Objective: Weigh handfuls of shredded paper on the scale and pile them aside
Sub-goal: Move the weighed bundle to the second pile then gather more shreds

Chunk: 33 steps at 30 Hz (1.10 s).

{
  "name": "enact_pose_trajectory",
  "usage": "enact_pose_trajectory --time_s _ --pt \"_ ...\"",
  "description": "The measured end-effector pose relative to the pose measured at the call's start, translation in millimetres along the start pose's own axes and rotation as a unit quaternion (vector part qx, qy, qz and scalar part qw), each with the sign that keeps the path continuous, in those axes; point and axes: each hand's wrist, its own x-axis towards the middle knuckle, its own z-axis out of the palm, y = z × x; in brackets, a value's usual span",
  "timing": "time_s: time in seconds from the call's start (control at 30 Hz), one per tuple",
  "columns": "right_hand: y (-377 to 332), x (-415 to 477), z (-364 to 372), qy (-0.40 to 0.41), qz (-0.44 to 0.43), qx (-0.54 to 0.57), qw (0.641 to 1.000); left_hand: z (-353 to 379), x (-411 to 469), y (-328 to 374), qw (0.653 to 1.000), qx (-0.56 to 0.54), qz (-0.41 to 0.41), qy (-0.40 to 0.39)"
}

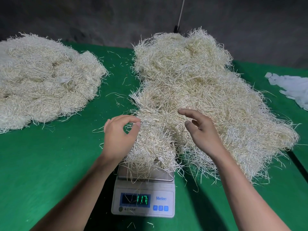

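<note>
Right now a small tuft of pale shredded paper (150,147) is sitting on the steel pan of the white digital kitchen scale (143,185) at 6 o'clock on the green felt-covered table (41,172), with the green display showing 11.7. The left hand (118,137) is hovering at the tuft's 9 o'clock side, thumb and forefinger curling into a ring. I cannot tell whether they are pinching strands. The right hand (201,130) is hanging over the large loose heap of shredded paper (200,84) at 1 o'clock, fingers spread and relaxed. A flatter mound of shredded paper (41,80) is lying at 10 o'clock, and crumpled white sheets (291,85) at 3 o'clock.
</note>
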Motion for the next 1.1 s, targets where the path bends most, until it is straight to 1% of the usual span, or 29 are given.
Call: enact_pose_trajectory --time_s 0.4,0.53,0.6,0.63,0.7,0.73,0.8,0.83,0.9,0.93,1.03,1.1 --pt "6 1 3 0.000 -0.007 -0.004 1.000 4 0 -1 1.000 -0.006 0.011 -0.004" --pt "12 1 7 -0.020 0.010 -0.014 1.000 6 3 -10 1.000 -0.018 0.021 -0.001" --pt "18 0 9 -0.069 0.041 -0.034 0.996 9 8 -23 1.000 -0.025 -0.006 0.000" --pt "23 -2 13 -0.104 0.056 -0.037 0.992 11 12 -33 0.999 -0.023 -0.036 -0.013" --pt "33 -9 24 -0.156 0.083 -0.043 0.983 19 19 -53 0.992 -0.001 -0.096 -0.079" --pt "39 -12 32 -0.170 0.093 -0.055 0.979 26 21 -61 0.986 0.023 -0.110 -0.120" --pt "51 -18 53 -0.182 0.106 -0.106 0.972 41 21 -74 0.973 0.077 -0.105 -0.193" --pt "55 -20 64 -0.182 0.107 -0.137 0.968 49 19 -77 0.966 0.088 -0.094 -0.222" --pt "62 -22 87 -0.179 0.104 -0.189 0.960 64 13 -80 0.960 0.056 -0.087 -0.259" --pt "63 -22 97 -0.173 0.098 -0.211 0.957 71 11 -82 0.962 0.025 -0.096 -0.255" --pt "68 -23 116 -0.134 0.067 -0.244 0.958 77 2 -79 0.969 -0.036 -0.138 -0.200" --pt "66 -23 119 -0.098 0.062 -0.193 0.974 75 -3 -72 0.965 -0.082 -0.157 -0.194"
